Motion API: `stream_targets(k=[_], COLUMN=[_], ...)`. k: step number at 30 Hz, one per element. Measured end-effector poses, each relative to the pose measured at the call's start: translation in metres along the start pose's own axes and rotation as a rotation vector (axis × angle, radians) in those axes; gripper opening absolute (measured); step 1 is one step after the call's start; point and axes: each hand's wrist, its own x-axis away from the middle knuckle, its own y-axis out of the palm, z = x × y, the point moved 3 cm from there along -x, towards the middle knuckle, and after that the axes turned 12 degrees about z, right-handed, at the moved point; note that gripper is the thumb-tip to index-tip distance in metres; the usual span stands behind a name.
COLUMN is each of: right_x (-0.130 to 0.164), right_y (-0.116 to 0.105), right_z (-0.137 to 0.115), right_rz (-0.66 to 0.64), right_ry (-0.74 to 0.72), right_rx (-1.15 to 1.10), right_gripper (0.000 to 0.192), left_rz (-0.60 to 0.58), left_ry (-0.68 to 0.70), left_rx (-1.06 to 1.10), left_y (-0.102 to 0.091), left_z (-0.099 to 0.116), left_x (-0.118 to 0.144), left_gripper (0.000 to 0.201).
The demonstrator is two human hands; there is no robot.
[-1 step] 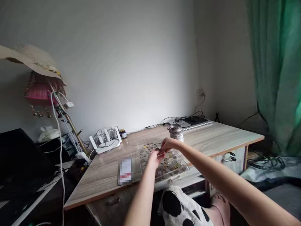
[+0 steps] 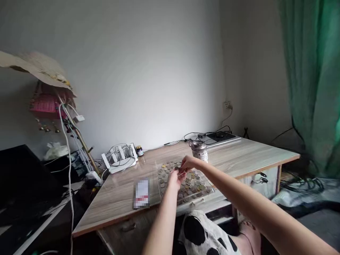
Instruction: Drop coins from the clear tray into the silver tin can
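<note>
Nearest you: your knee under spotted cloth (image 2: 195, 230), low at the desk's front edge. Beyond it, your left hand (image 2: 175, 179) and right hand (image 2: 189, 163) meet fingertip to fingertip. Next to nothing has changed; your view has shifted slightly, and the hands remain together at the same spot, so the work on the coins appears no further along. Your fingers are drawn in narrow around a dark disc (image 2: 176, 169), probably a coin; can't tell which hand bears its grip. Below lie the coins (image 2: 202, 187), spread apart across a clear tray (image 2: 159, 190) on the desk (image 2: 114, 198); many are covered by your arms. A flat, blurred-out item (image 2: 141, 193) rests left of the tray. Just past your right hand stands a can (image 2: 199, 153), upright. Farther back: white router (image 2: 123, 163), small jar (image 2: 139, 151), and, against the wall, a flat black-and-silver device (image 2: 221, 137).
</note>
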Motion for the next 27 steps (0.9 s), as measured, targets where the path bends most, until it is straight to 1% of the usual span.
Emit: stream_targets(k=[3, 5, 8, 10, 12, 13, 15, 16, 17, 19, 20, 21, 23, 25, 27], right_x=[0.003, 0.010, 0.020, 0.022, 0.017, 0.012, -0.001, -0.009, -0.016, -0.032, -0.039, -0.045, -0.057, -0.068, -0.077], right_y=[0.012, 0.020, 0.028, 0.025, 0.010, -0.004, -0.040, -0.061, -0.081, -0.114, -0.126, -0.135, -0.144, -0.144, -0.137], right_z=[-0.014, -0.019, -0.019, -0.018, -0.016, -0.015, -0.009, -0.004, 0.003, 0.015, 0.021, 0.027, 0.034, 0.038, 0.039], right_rz=[0.105, 0.157, 0.165, 0.171, 0.213, 0.264, 0.428, 0.530, 0.617, 0.679, 0.690, 0.692, 0.691, 0.677, 0.654], right_ry=[-0.053, -0.090, -0.107, -0.122, -0.157, -0.182, -0.187, -0.160, -0.069, 0.019, 0.053, 0.071, 0.101, 0.118, 0.129], right_rx=[0.023, 0.018, -0.012, -0.037, -0.060, -0.050, 0.078, 0.201, 0.355, 0.467, 0.500, 0.517, 0.560, 0.593, 0.617], right_gripper=[0.011, 0.014, 0.022, 0.026, 0.030, 0.032, 0.034, 0.033, 0.033, 0.032, 0.032, 0.031, 0.031, 0.031, 0.031], left_rz=[0.046, 0.077, 0.107, 0.111, 0.099, 0.085, 0.043, 0.015, -0.014, -0.067, -0.087, -0.104, -0.141, -0.176, -0.184], left_ry=[0.025, 0.040, 0.048, 0.042, 0.026, 0.014, -0.012, -0.025, -0.036, -0.042, -0.038, -0.015, 0.087, 0.218, 0.322], left_rx=[0.070, 0.113, 0.127, 0.103, 0.052, 0.019, -0.060, -0.103, -0.147, -0.230, -0.258, -0.292, -0.411, -0.576, -0.699], left_y=[0.000, -0.002, -0.006, -0.009, -0.010, -0.009, -0.007, -0.006, -0.004, -0.001, 0.001, 0.001, 0.003, 0.003, 0.001], left_z=[-0.004, -0.005, -0.004, -0.004, -0.005, -0.006, -0.009, -0.012, -0.014, -0.018, -0.020, -0.022, -0.024, -0.025, -0.027], left_x=[-0.002, -0.003, -0.004, -0.002, 0.000, 0.002, 0.007, 0.010, 0.013, 0.020, 0.023, 0.025, 0.029, 0.029, 0.026], left_gripper=[0.017, 0.019, 0.022, 0.023, 0.023, 0.023, 0.022, 0.021, 0.021, 0.019, 0.017, 0.016, 0.017, 0.020, 0.021])
